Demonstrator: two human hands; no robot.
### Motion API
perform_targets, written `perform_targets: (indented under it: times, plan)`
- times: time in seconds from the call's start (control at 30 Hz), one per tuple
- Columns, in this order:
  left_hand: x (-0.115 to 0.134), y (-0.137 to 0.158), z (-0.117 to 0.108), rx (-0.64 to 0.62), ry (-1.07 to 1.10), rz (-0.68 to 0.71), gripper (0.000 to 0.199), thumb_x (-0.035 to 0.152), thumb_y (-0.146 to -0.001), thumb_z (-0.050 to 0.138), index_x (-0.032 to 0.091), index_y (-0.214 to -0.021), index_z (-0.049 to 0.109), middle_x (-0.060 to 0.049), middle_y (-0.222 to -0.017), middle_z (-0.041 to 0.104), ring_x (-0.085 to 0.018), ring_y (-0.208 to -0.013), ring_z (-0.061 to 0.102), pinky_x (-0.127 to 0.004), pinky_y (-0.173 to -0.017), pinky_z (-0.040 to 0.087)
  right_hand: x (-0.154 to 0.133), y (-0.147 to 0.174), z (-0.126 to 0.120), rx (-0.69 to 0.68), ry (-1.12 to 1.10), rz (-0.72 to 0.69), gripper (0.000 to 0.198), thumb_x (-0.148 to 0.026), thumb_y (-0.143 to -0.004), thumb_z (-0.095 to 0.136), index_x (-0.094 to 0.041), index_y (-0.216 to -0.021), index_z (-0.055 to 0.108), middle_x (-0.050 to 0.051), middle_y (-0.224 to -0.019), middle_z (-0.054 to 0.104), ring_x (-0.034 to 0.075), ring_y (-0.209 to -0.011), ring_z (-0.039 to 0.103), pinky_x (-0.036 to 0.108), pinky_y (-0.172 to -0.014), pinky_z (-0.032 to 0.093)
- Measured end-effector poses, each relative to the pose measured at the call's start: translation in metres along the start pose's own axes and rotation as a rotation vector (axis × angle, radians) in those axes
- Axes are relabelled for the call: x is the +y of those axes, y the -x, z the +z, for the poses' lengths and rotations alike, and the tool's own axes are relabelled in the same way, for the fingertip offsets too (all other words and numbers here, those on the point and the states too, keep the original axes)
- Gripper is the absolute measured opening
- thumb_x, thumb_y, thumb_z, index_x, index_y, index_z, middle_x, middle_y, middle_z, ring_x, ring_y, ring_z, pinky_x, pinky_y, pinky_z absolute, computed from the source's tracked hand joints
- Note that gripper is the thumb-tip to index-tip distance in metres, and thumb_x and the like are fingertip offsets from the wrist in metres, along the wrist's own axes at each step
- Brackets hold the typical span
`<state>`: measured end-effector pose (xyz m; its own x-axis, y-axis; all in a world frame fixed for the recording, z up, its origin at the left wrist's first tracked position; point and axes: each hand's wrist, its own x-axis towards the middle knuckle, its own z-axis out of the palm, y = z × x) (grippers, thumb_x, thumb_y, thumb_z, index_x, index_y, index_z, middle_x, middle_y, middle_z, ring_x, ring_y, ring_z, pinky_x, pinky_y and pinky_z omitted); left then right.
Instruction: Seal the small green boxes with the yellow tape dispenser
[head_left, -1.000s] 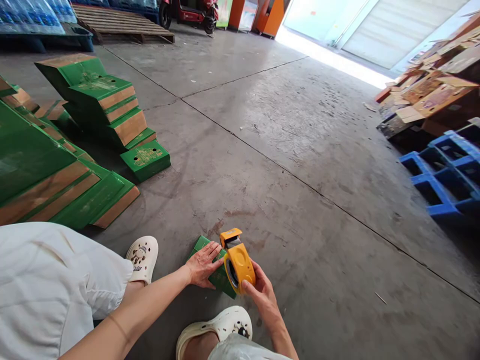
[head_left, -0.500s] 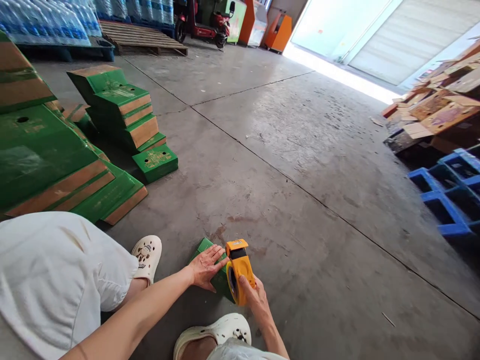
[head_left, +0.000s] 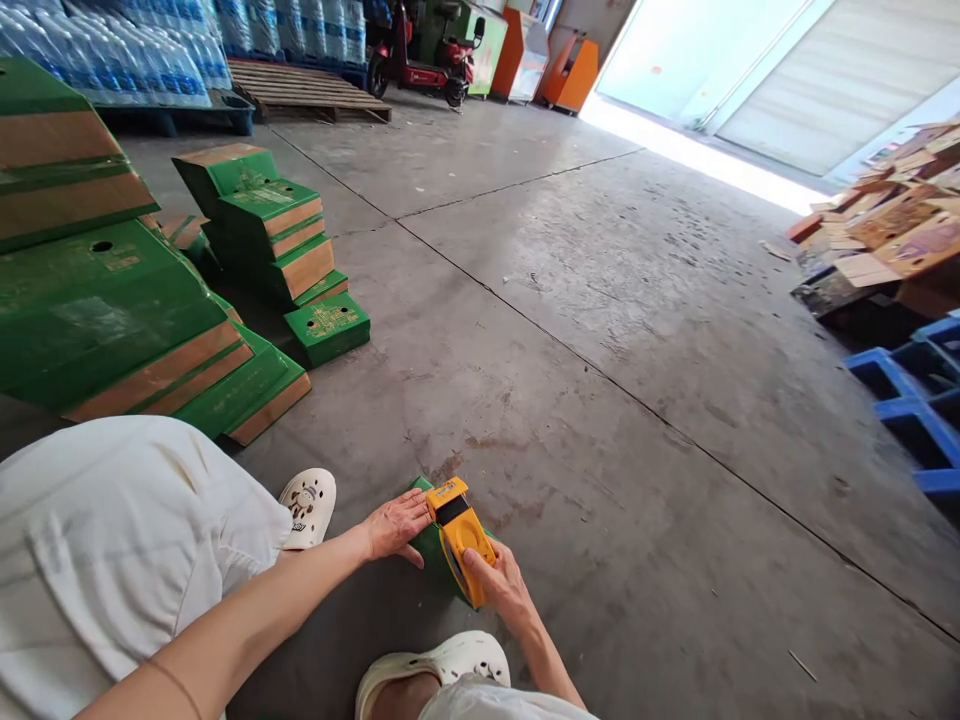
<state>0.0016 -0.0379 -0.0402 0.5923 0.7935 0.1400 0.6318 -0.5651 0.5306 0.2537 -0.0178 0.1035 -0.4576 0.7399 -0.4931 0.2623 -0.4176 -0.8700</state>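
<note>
On the concrete floor between my feet lies a green cardboard box [head_left: 429, 550], partly covered by my hands and the tool. My left hand [head_left: 399, 524] rests flat on its left side, fingers stretched out towards the tool's front end. Wrapped round a yellow tape dispenser [head_left: 466, 530], my right hand [head_left: 501, 580] holds it tilted over the box, with the dark front end close to my left fingertips. Whether tape is stuck to the box I cannot tell.
Green cartons [head_left: 112, 300] are piled at the left, with a smaller stack [head_left: 274, 235] beyond. Water bottles [head_left: 112, 60], a wooden pallet [head_left: 307, 90] and a red scooter [head_left: 427, 65] stand at the back. Blue pallets [head_left: 911, 400] and flattened cardboard [head_left: 885, 240] are at the right.
The tape dispenser has moved left across the box in my right hand. My left hand has shifted slightly left, and the view has turned a little.
</note>
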Motion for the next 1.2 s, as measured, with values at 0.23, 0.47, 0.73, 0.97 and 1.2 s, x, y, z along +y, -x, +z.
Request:
perform_targets:
  times: [0.23,0.47,0.73,0.97,1.2]
  plan:
    - [-0.011,-0.011,-0.009,-0.021,0.076,-0.129,0.118,0.065,-0.077,0.088,0.02,-0.17,0.031,-0.023,-0.172,0.037,-0.039,-0.162,0.031,-0.058,-0.131,0.029,-0.007,-0.003,0.004,0.019,-0.017,0.003,0.065,-0.074,-0.072,0.084,-0.015,-0.098,0.077,0.003,-0.078,0.066,0.017,-0.069,0.052,0.027,-0.063,0.039]
    - [-0.012,-0.006,-0.007,0.015,0.103,-0.181,0.094,0.063,-0.089,0.079,0.026,-0.166,0.041,-0.017,-0.165,0.05,-0.034,-0.158,0.04,-0.057,-0.132,0.027,-0.018,0.0,0.003,0.041,-0.042,0.024,0.065,-0.077,-0.073,0.083,-0.015,-0.091,0.075,0.002,-0.075,0.063,0.015,-0.066,0.049,0.028,-0.063,0.038]
    - [-0.009,0.001,-0.008,0.037,0.06,-0.147,0.068,0.061,-0.093,0.075,0.034,-0.154,0.06,-0.011,-0.166,0.052,-0.031,-0.159,0.038,-0.058,-0.132,0.023,-0.019,-0.009,0.004,0.012,0.02,0.052,0.068,-0.081,-0.072,0.082,-0.014,-0.083,0.073,0.001,-0.068,0.06,0.013,-0.061,0.048,0.026,-0.058,0.036]
    - [-0.011,-0.001,-0.012,0.044,0.068,-0.187,0.064,0.063,-0.084,0.084,0.038,-0.142,0.071,-0.009,-0.17,0.046,-0.034,-0.158,0.039,-0.06,-0.13,0.025,-0.006,-0.007,0.003,0.135,-0.062,0.035,0.063,-0.08,-0.076,0.079,-0.018,-0.082,0.072,0.002,-0.069,0.061,0.015,-0.061,0.049,0.029,-0.058,0.039]
    - [-0.015,-0.003,-0.01,0.025,0.185,-0.231,0.044,0.057,-0.093,0.078,0.043,-0.135,0.075,-0.005,-0.166,0.051,-0.035,-0.158,0.039,-0.067,-0.129,0.021,-0.006,-0.009,0.002,0.078,0.061,0.021,0.072,-0.086,-0.072,0.076,-0.014,-0.082,0.072,0.001,-0.068,0.058,0.013,-0.063,0.045,0.027,-0.058,0.034]
